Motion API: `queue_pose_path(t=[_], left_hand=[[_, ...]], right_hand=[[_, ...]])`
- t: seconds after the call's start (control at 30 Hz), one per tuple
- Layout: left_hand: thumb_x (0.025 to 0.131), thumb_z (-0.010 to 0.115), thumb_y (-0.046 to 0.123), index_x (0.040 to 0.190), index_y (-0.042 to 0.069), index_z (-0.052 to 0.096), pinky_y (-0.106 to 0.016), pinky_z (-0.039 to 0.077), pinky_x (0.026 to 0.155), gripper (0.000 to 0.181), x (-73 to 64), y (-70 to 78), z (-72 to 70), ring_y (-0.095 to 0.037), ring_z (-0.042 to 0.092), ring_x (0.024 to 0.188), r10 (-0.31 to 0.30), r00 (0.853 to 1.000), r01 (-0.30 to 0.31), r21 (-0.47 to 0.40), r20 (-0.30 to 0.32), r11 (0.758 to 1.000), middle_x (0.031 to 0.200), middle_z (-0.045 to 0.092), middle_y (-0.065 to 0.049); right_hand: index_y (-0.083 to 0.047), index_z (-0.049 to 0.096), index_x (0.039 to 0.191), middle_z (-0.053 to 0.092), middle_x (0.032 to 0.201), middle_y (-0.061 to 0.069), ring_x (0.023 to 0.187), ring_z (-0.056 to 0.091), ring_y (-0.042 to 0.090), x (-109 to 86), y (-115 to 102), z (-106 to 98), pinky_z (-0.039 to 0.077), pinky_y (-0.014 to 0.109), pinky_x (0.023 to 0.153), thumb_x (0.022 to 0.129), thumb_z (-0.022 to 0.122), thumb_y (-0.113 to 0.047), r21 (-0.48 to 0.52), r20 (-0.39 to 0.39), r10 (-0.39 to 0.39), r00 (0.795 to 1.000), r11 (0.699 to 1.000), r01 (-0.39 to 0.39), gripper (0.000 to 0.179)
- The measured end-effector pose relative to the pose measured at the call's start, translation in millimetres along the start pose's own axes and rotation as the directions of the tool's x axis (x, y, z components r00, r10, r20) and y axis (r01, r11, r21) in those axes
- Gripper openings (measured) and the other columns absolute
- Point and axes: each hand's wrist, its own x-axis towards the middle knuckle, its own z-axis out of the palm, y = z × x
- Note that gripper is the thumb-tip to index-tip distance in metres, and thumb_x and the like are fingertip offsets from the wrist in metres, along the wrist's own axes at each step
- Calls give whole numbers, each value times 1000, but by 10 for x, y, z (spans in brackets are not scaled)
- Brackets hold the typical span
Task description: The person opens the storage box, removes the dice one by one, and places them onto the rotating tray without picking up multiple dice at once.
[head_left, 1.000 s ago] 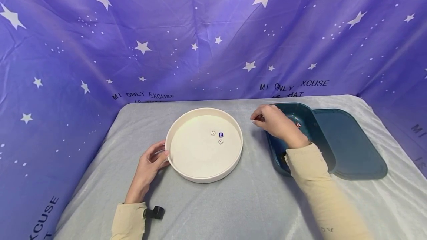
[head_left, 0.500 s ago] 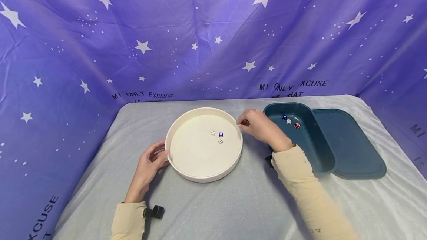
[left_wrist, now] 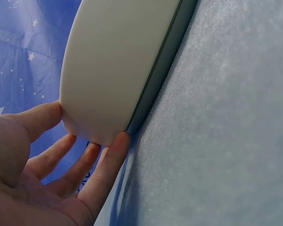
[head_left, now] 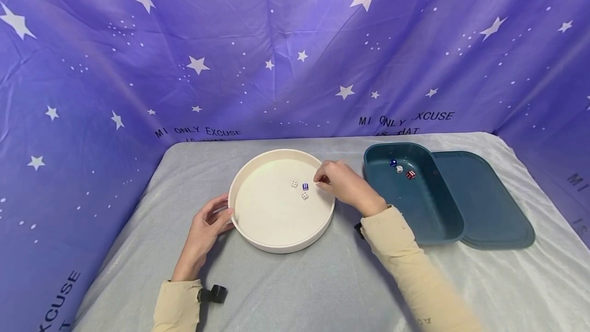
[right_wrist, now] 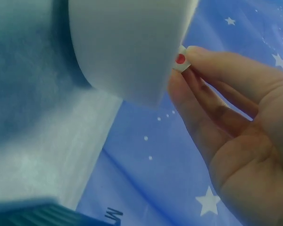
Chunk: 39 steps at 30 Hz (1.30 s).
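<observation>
A round cream tray (head_left: 265, 209) lies on the table. My left hand (head_left: 203, 229) holds it at its left side, the thumb on the rim and the other fingers against the wall, as the left wrist view shows. Inside the tray, a white die (head_left: 294, 184), a blue die (head_left: 305, 187) and a second white die (head_left: 304, 196) sit close together. Over the tray's right part, my right hand (head_left: 343, 184) pinches a white die (right_wrist: 181, 59) with a red pip between thumb and fingertips. Most of that die is hidden in the head view.
Right of the tray stands a dark teal box (head_left: 426, 214) holding a blue die (head_left: 393, 163), a white die (head_left: 399, 169) and a red die (head_left: 411, 174). A matching flat lid (head_left: 490, 201) lies beside the box. Grey cloth (head_left: 295, 291) covers the table.
My right hand has moved left from above the teal box, across the tray's rim, to over the tray, carrying the white die. The left hand and tray have stayed put.
</observation>
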Motion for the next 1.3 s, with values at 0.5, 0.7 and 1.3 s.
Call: queue_pose_path(t=[0.5, 0.7, 1.3], left_hand=[[97, 67, 18, 144, 6, 48, -27, 61, 88, 52, 2, 2, -7, -9, 63, 112, 4, 1000, -4, -6, 10, 1000, 139, 52, -19], [96, 68, 19, 144, 6, 47, -28, 61, 87, 54, -12, 11, -4, -9, 63, 111, 3, 1000, -3, -3, 11, 1000, 139, 52, -18], [96, 68, 18, 144, 4, 47, -28, 61, 88, 54, -11, -4, 6, -10, 63, 112, 11, 1000, -11, -16, 10, 1000, 140, 51, -19]], right_hand=[[-1, 77, 94, 73, 97, 10, 91, 67, 21, 83, -4, 245, 58, 33, 81, 89, 69, 2, -79, -4, -51, 999, 996, 51, 11], [-3, 77, 91, 73, 93, 7, 85, 64, 19, 109, 3, 295, 57, 32, 78, 88, 70, 1, -104, 2, -48, 999, 993, 48, 9], [-2, 76, 89, 71, 91, 8, 85, 65, 21, 81, -29, 170, 57, 34, 77, 87, 66, 6, -123, -11, -59, 998, 991, 57, 13]])
